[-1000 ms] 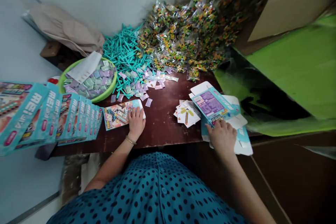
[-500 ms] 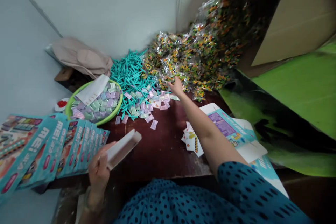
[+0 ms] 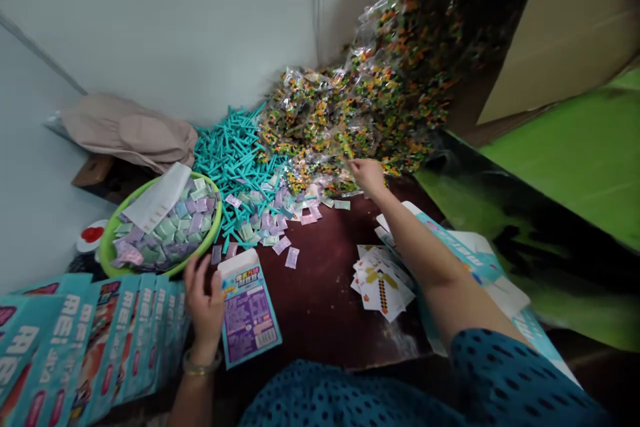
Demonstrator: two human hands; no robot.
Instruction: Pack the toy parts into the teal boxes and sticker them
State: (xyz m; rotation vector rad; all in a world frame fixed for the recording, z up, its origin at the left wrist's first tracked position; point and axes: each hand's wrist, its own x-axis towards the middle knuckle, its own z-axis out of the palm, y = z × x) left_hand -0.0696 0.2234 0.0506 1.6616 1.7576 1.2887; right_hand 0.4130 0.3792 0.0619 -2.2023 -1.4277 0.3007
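My left hand is at the left edge of a small teal and purple carton, fingers apart. The carton lies on the table with its printed back up and its white end flap toward the far side. I cannot tell whether the thumb touches it. My right hand is at the near edge of a heap of clear bags of small orange, green and black pieces. Its fingers pinch a clear bag of coloured pieces. Below the right forearm lies a stack of white printed cards.
A green basin holds small pastel sachets and a white paper. Turquoise sticks and loose sachets lie beside it. Packed teal boxes stand at left. Flat teal cartons lie at right. A beige cloth is behind.
The carton, earlier tilted up in my left hand, now lies flat with the hand's fingers spread beside it. My right hand's fingers have closed at the bags. The view has shifted.
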